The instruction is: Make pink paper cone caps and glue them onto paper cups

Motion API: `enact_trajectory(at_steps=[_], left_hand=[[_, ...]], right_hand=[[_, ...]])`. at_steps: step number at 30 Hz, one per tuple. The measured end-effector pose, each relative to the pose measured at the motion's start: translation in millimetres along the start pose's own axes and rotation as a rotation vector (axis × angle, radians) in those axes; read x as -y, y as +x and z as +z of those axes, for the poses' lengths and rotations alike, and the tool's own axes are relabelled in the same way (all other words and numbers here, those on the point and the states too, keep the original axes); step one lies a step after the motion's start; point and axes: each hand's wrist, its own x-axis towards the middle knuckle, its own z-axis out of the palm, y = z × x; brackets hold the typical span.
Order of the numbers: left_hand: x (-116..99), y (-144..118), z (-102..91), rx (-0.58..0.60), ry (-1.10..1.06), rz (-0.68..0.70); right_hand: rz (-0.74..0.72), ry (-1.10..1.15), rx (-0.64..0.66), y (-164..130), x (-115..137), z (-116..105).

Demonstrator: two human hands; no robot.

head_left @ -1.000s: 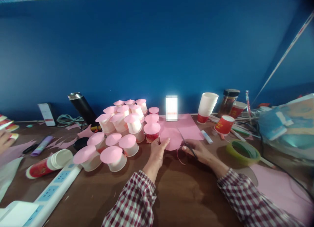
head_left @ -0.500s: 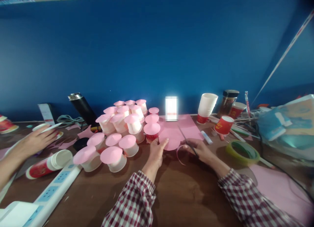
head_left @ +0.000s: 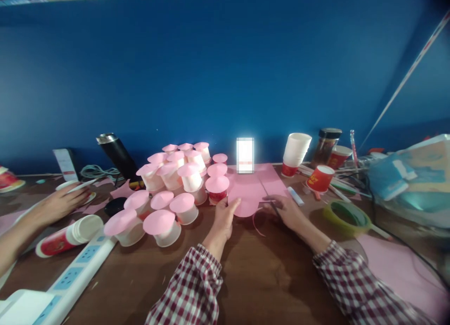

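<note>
Between thumb and fingers, my left hand [head_left: 225, 219] pinches a piece of pink paper [head_left: 244, 204] with a rounded lower edge. My right hand [head_left: 285, 212] grips a pair of scissors [head_left: 270, 199], whose blades lie at the paper's right side. A thin curled pink strip [head_left: 258, 223] hangs from the edge below the scissors. Behind the piece lies a larger pink sheet [head_left: 272, 175]. To the left of my left hand stand several upturned paper cups topped with pink paper cones [head_left: 160, 221].
A power strip [head_left: 75, 273] and fallen cups [head_left: 59, 240] lie at left, near another person's hand [head_left: 63, 201]. A black flask [head_left: 117, 154] leans behind. Stacked cups [head_left: 297, 151], a glue stick [head_left: 295, 196], a tape roll [head_left: 346, 217] and a plastic bag [head_left: 415, 180] are at right.
The scissors have shifted slightly at the paper's right edge, and their blades look closer together. The other person's hand at left has moved a little. My left hand stays nearly still.
</note>
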Motion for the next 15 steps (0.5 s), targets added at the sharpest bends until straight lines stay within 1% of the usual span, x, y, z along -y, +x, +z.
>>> enact_trajectory(at_steps=[2,3,4,6,8,12,15], left_hand=[[0,1,0.4,-0.032,-0.011,0.028],[-1,1,1.1,-0.047,-0.018,0.037],[-2,0,2.1,-0.056,-0.026,0.044],[-4,-2,4.4,-0.057,-0.037,0.05],[-5,-4,6.2,-0.031,-0.04,0.051],[-3,-6,6.2,0.017,-0.058,0.07],[-3,-3,4.7,0.02,-0.066,0.079]], right_hand=[[0.024,-0.281,-0.14,-3,3,-4],[0.048,-0.444,-0.187,-5,6,-6],[0.075,-0.592,-0.209,-7,10,-7],[0.117,-0.774,-0.181,-13,18,-8],[0.118,-0.815,-0.124,-19,23,-9],[0.078,-0.75,-0.037,-29,27,-11],[0.116,-0.789,-0.048,-34,28,-14]])
